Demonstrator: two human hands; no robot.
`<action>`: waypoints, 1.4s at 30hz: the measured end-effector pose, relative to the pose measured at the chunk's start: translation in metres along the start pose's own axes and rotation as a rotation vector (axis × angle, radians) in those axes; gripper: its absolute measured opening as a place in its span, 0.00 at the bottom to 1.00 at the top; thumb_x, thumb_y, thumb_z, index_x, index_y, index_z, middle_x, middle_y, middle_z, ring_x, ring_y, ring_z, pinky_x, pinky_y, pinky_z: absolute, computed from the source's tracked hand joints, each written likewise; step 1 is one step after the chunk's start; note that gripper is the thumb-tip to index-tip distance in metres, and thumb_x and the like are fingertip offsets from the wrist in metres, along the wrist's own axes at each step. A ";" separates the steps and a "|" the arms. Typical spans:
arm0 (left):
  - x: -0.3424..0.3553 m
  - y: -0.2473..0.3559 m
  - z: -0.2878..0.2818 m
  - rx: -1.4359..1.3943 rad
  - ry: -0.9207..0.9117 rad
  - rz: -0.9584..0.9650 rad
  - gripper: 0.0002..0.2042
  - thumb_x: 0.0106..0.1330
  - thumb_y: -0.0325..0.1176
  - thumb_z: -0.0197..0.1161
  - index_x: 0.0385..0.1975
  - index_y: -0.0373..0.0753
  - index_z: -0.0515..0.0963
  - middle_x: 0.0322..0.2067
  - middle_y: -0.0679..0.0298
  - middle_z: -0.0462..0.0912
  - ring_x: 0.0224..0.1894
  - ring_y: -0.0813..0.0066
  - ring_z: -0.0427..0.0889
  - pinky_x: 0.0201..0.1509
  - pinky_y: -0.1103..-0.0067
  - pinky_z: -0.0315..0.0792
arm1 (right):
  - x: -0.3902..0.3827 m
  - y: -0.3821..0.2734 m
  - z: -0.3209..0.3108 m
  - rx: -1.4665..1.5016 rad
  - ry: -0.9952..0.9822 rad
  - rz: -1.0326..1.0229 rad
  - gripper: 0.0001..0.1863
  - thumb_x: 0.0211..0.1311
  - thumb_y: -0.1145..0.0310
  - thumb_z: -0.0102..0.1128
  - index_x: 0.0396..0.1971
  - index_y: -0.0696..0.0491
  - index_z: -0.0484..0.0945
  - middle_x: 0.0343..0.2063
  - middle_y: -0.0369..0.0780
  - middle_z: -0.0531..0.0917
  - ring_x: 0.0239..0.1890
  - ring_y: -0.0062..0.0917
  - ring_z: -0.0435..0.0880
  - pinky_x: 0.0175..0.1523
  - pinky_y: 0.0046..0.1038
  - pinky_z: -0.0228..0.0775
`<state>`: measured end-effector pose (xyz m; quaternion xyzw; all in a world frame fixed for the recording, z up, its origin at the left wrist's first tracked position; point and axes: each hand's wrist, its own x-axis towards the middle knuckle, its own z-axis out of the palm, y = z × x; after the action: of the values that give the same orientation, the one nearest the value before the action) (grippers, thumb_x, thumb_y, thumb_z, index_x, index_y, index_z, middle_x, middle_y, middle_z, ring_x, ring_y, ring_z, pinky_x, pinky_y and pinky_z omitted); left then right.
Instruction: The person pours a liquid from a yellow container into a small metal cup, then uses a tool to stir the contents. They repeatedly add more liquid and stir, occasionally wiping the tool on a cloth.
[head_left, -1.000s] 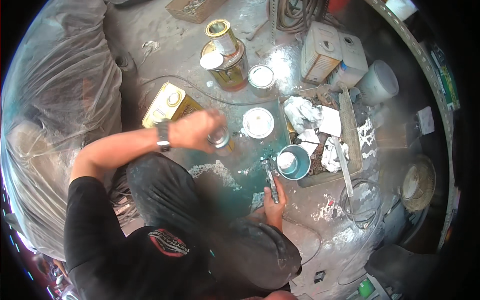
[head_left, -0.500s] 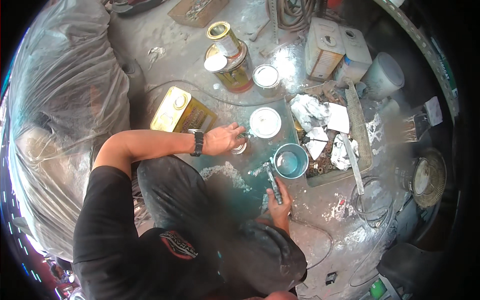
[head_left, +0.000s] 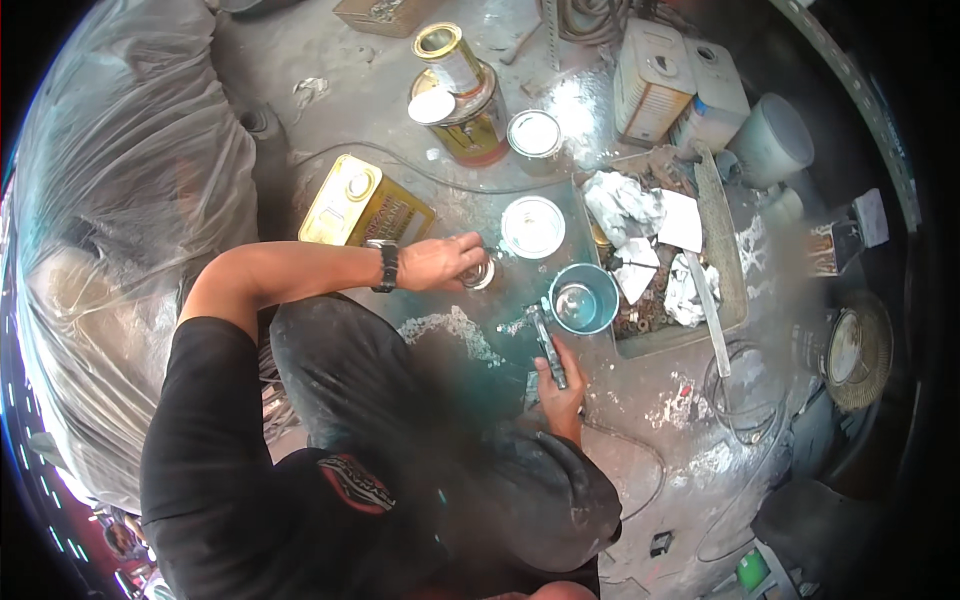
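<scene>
On the left, my left hand (head_left: 440, 263) reaches across with bent fingers at the far edge of a small round can (head_left: 481, 274), partly covering it. My right hand (head_left: 562, 392) is closed around a grey metal tool (head_left: 546, 350) that looks like pliers. The tool's far end meets or lies close to the rim of a blue-grey pot (head_left: 584, 299); whether it clamps the pot I cannot tell. A thin layer of liquid seems to lie in the pot. Beyond the small can stands a round white-topped can (head_left: 532, 227), and left of that a yellow rectangular tin (head_left: 368, 205).
A shallow tray (head_left: 738, 310) of rusty bits, crumpled paper and a flat strip stands right of the pot. Stacked paint cans (head_left: 458, 115), another white-topped can (head_left: 534, 134) and pale jerrycans (head_left: 652, 82) stand farther off. Cables (head_left: 655, 470) cross the floor; plastic sheeting (head_left: 130, 200) drapes the left.
My left hand's fingers are more bent at the small can than before. My right hand keeps its hold on the tool. The whole view has shifted slightly.
</scene>
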<state>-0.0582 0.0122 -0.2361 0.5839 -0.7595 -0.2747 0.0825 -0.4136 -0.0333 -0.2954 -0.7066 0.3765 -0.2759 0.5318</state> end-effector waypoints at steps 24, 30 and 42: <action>-0.112 0.033 -0.077 0.426 0.664 -0.552 0.34 0.58 0.46 0.78 0.63 0.37 0.76 0.60 0.49 0.77 0.53 0.52 0.80 0.61 0.61 0.74 | -0.001 0.025 -0.006 -0.012 -0.017 -0.039 0.25 0.62 0.68 0.74 0.56 0.62 0.80 0.47 0.51 0.87 0.49 0.41 0.89 0.55 0.36 0.78; -0.027 0.010 -0.004 -0.290 0.315 -0.241 0.49 0.44 0.43 0.87 0.69 0.40 0.68 0.55 0.55 0.77 0.58 0.55 0.79 0.64 0.64 0.75 | -0.005 0.022 -0.018 -0.064 0.007 -0.135 0.26 0.58 0.72 0.76 0.56 0.62 0.81 0.47 0.52 0.87 0.48 0.40 0.89 0.54 0.35 0.79; -0.001 0.000 0.038 -0.707 0.399 -0.302 0.41 0.45 0.33 0.88 0.62 0.39 0.73 0.53 0.67 0.81 0.59 0.78 0.78 0.67 0.75 0.71 | -0.005 0.014 -0.013 -0.066 -0.017 -0.212 0.28 0.55 0.72 0.79 0.56 0.59 0.80 0.46 0.50 0.87 0.43 0.42 0.89 0.46 0.34 0.80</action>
<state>-0.0748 0.0256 -0.2674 0.6660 -0.4936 -0.4087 0.3817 -0.4296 -0.0383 -0.3052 -0.7620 0.3038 -0.3120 0.4792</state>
